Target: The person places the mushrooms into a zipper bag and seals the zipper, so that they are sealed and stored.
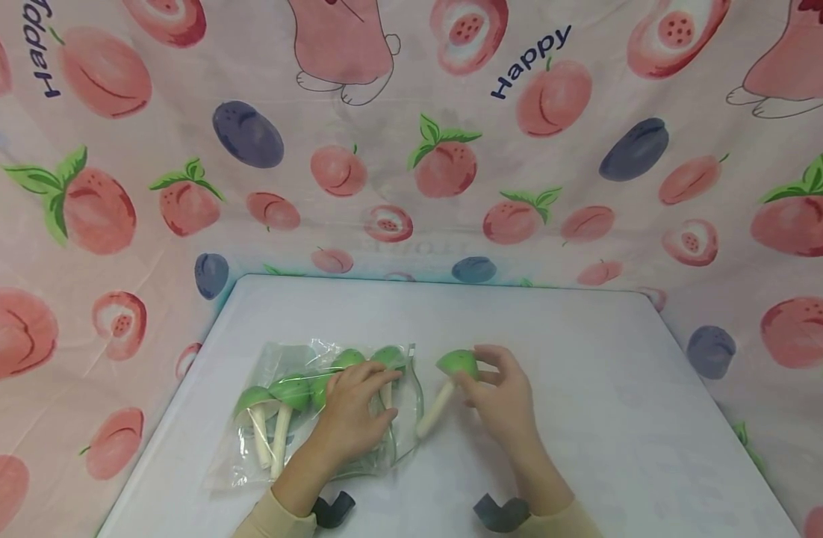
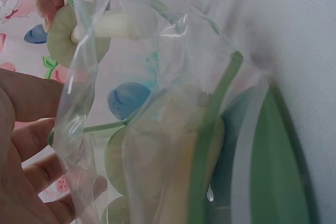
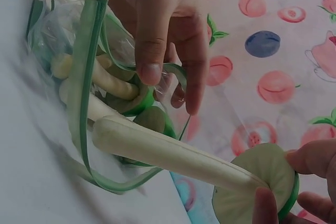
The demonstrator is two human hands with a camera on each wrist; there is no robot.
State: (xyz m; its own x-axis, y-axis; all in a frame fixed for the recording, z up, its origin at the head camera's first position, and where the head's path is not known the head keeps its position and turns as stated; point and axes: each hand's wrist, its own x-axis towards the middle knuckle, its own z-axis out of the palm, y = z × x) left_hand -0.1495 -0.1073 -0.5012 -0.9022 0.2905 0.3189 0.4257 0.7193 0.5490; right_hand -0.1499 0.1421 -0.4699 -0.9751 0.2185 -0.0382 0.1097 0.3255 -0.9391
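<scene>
My right hand (image 1: 505, 396) pinches the green cap of a toy mushroom (image 1: 445, 392) between thumb and fingers. Its pale stem slants down, the free end close by the mouth of a clear zip bag (image 1: 240, 459). In the right wrist view, the mushroom (image 3: 173, 150) points stem-first toward the green-edged opening. My left hand (image 1: 354, 411) lies over the bag near its mouth and holds the upper rim, with the thumb on one side and fingers on the other. Several similar green-capped mushrooms (image 1: 280, 433) are inside the bag. Plastic glare blurs the left fingertips' contact.
The bag lies on a white table (image 1: 626, 418), left of centre. A fruit-printed cloth (image 1: 398, 97) rises behind the table and along both sides. Dark straps (image 1: 334, 510) sit at the wrists near the front.
</scene>
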